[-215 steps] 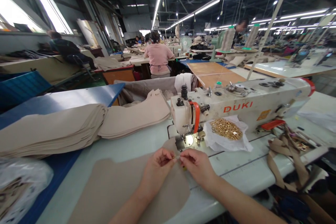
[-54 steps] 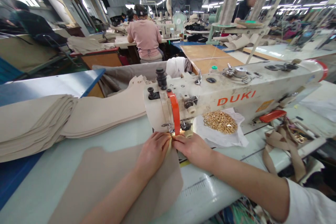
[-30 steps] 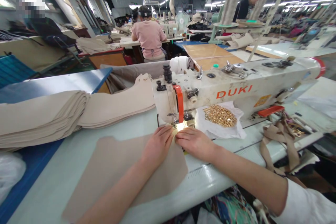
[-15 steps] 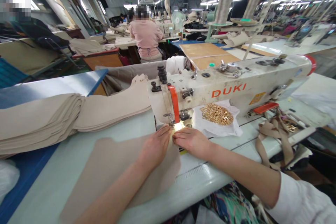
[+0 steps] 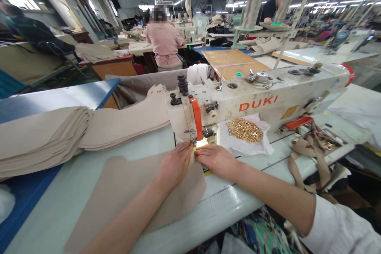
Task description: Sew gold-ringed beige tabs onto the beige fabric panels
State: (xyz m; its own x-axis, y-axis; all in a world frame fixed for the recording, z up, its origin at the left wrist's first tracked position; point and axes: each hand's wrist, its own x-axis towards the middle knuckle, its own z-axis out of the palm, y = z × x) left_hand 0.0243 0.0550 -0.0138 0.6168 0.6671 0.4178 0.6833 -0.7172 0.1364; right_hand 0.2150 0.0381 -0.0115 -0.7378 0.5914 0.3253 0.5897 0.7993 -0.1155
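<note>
A beige fabric piece (image 5: 125,190) lies flat on the pale table in front of a white DUKI sewing machine (image 5: 262,99). My left hand (image 5: 174,164) rests on the fabric, fingers together and stretched toward the lit needle area (image 5: 200,143). My right hand (image 5: 216,159) lies flat beside it, fingertips pressing the fabric's top edge just under the presser foot. The two hands' fingertips almost touch at the needle. Whether a small part sits between them is hidden.
A heap of gold metal rings (image 5: 244,129) lies on white paper right of the needle. Stacked beige fabric pieces (image 5: 74,131) fill the left of the table. Beige straps (image 5: 309,154) hang off the right edge. Other workers sit at machines behind.
Seven seconds ago both hands pinched something small above the fabric, short of the machine. They have since moved up to the needle and flattened on the fabric; in the last second they have barely shifted.
</note>
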